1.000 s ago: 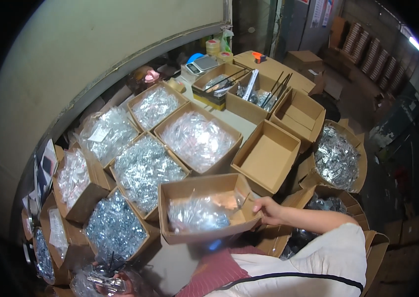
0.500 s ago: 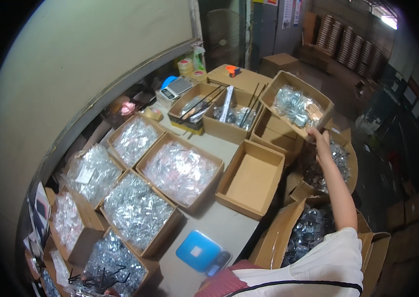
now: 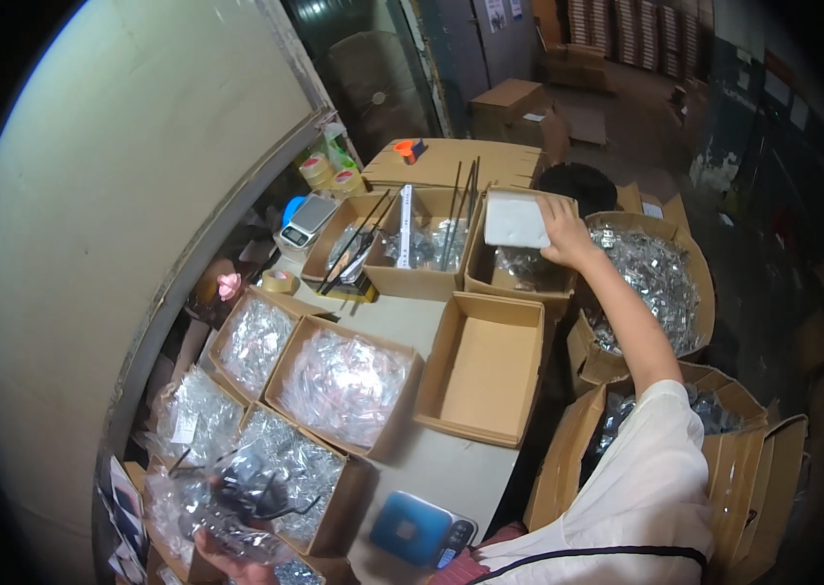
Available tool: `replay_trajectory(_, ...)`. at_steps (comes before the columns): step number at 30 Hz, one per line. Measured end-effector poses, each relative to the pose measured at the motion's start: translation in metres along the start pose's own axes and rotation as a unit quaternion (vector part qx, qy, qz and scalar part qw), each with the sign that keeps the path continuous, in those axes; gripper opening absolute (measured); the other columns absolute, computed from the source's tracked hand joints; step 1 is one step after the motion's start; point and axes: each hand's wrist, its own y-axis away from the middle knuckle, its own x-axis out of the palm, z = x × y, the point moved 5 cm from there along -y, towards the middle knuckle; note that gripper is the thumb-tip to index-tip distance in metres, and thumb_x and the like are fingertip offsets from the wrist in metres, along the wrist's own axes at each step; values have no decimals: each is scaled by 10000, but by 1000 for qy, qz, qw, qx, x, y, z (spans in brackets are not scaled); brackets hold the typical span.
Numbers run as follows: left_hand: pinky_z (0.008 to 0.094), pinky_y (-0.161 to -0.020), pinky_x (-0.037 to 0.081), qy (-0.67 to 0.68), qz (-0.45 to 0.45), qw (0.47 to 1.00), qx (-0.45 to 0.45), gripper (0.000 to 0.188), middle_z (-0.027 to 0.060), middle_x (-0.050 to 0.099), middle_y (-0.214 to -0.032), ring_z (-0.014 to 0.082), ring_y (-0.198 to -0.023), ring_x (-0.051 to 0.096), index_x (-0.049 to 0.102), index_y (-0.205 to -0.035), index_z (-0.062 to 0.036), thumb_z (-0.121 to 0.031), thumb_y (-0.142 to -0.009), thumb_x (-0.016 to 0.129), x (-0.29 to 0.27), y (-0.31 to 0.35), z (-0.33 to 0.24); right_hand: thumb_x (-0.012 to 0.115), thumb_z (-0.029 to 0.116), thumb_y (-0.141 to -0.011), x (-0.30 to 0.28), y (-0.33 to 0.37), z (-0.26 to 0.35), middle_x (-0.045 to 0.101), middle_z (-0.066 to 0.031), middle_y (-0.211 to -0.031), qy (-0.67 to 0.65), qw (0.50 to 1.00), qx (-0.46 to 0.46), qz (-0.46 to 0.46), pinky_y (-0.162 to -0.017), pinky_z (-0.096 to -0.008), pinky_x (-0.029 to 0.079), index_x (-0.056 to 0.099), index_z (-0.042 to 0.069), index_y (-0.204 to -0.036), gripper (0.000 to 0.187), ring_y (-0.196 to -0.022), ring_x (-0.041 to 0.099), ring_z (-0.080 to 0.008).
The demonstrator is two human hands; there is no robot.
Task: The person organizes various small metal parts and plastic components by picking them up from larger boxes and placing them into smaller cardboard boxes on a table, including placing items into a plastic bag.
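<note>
Lower left of frame: left hand, fingers curled under a clear plastic bag with black, bent, rod-like pieces inside. Grip closed on the film; thumb side partly blurred. Bag hangs over a carton of clear packets. Judged light to middling, film slippery and soft, contents stiff; rod ends could poke through. Best held from below, film bunched well into the palm.

Bottom centre: blue scale on the tabletop. Lower right: carton of dark pieces, beside the sleeve.

Mid-frame: open carton, brown inner walls showing; left of it, a carton of pinkish packets. Right: carton of loose metal parts.

Upper centre: right hand closed over the right edge of a pale panel, perhaps a tipped carton's underside; cannot tell. Thumb hidden. Panel stands over a carton with bagged pieces below it. Looks stiff, light, easy to crease; the edge seems the sound hold.

Farther: upright black rods in a carton, then a grey scale.
</note>
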Motion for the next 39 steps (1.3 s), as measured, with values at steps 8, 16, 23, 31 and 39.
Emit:
replay_trajectory(8, 430, -933, 539, 21, 129, 965, -228, 705, 160, 623, -1173, 296, -1065, 634, 500, -1319, 15, -265, -726, 760, 85, -63, 104, 814, 117, -555, -74, 54, -48, 448, -210, -1230, -67, 973, 178, -128, -969, -480, 444, 356, 31, -1325, 900, -1181, 447, -427)
replay_trajectory(16, 457, -948, 514, -50, 126, 945, -298, 563, 160, 659, -1182, 310, -1024, 656, 578, -1248, 18, -253, -762, 664, 135, -136, 224, 910, 240, -588, -101, 134, -98, 548, -175, -1209, -396, 807, 371, -232, -967, -376, 446, 389, -44, -1317, 940, -1122, 551, -276)
replay_trajectory(23, 478, -893, 531, -77, 218, 893, -387, 435, 127, 669, -1048, 304, -937, 655, 609, -1108, -33, -214, -722, 696, 251, -225, 359, 784, 205, -772, -147, 227, -100, 577, -96, -1166, -527, 639, 479, -291, -912, -284, 428, 463, -12, -1287, 644, -1052, 560, -174)
replay_trajectory(31, 447, -780, 545, -383, 228, 828, -339, 298, 97, 642, -945, 220, -877, 635, 588, -1046, -37, -231, -834, 668, 202, -314, 510, 655, 405, -856, -168, 273, -85, 533, -147, -1263, -594, 529, 522, -307, -907, -494, 547, 454, 23, -1344, 651, -1151, 568, -296)
replay_trajectory(39, 295, -751, 550, -465, 280, 795, -269, 316, 104, 669, -995, 174, -865, 652, 624, -1165, 17, -102, -872, 625, 168, -258, 442, 615, 442, -855, -167, 308, -70, 581, -130, -1207, -637, 453, 534, -322, -777, -459, 591, 507, 41, -1260, 579, -1068, 611, -281)
